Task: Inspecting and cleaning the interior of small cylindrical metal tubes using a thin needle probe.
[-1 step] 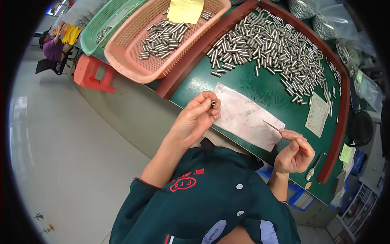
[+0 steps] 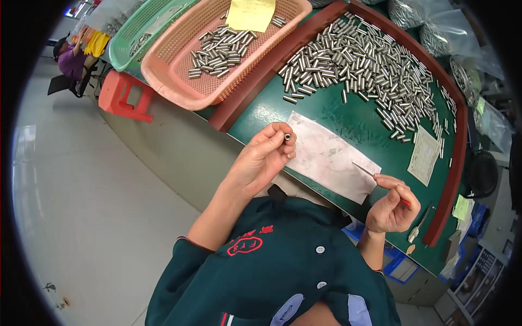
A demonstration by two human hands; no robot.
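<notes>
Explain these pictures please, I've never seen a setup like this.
There's no machine. These are a person's own bare hands, seen by a wide camera worn on the head, looking down, which bends straight edges. The left hand pinches a small metal tube, its open end showing. The right hand holds a thin red-handled tool, its tip over a pale sheet. The sheet lies on a green table with a big pile of metal pieces. A pink basket at left holds more.
</notes>
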